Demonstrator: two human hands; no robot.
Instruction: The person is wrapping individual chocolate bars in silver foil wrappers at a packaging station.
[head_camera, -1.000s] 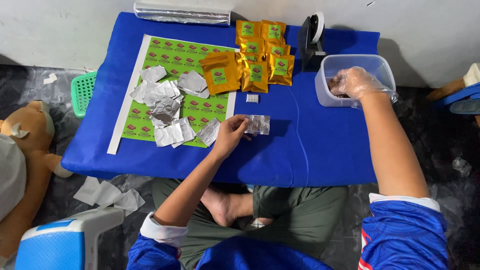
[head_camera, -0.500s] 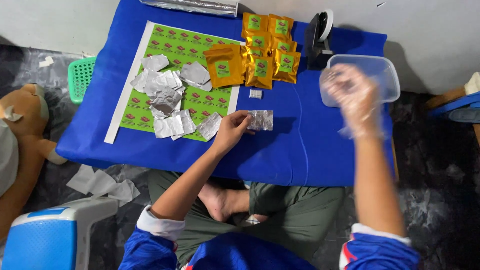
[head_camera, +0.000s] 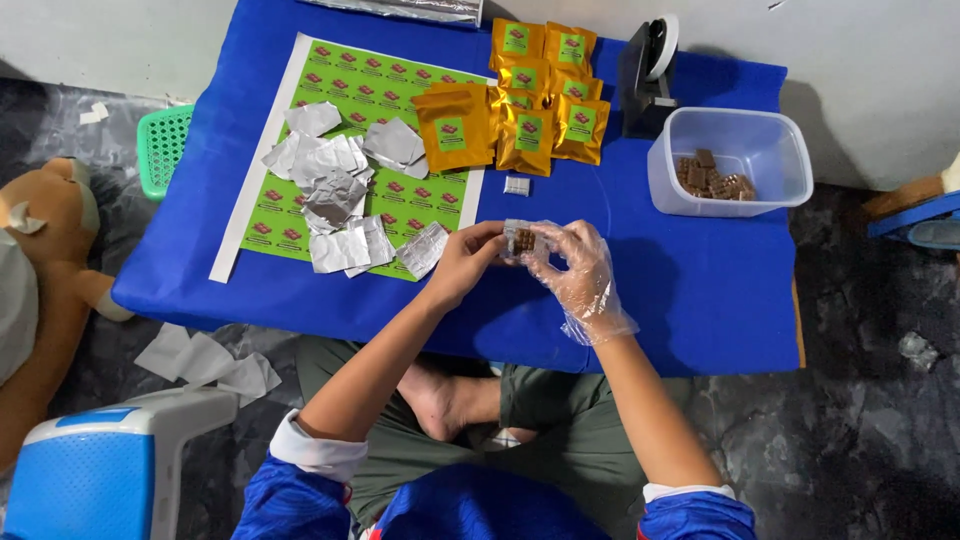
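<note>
Over the middle of the blue table (head_camera: 700, 300), my left hand (head_camera: 462, 262) and my right hand (head_camera: 575, 268) meet on a foil square with a brown chocolate piece (head_camera: 521, 240) on it. The right hand wears a clear plastic glove and pinches the piece from the right. The bare left hand holds the foil's left edge. A clear plastic tub (head_camera: 770, 150) with several brown chocolate pieces (head_camera: 710, 178) stands at the right. A small foil-wrapped piece (head_camera: 517, 185) lies just beyond my hands.
Several gold pouches (head_camera: 530, 110) with green labels lie at the back. A green sticker sheet (head_camera: 390, 110) carries loose foil squares (head_camera: 340, 195). A black tape dispenser (head_camera: 645, 70) stands beside the tub. On the floor to the left are a green basket (head_camera: 165, 145), a stuffed toy (head_camera: 50, 260) and a blue-and-white box (head_camera: 110, 470).
My right hand left the plastic tub and came down-left to the foil held by my left hand, bringing a chocolate piece. The left hand stayed on the foil.
</note>
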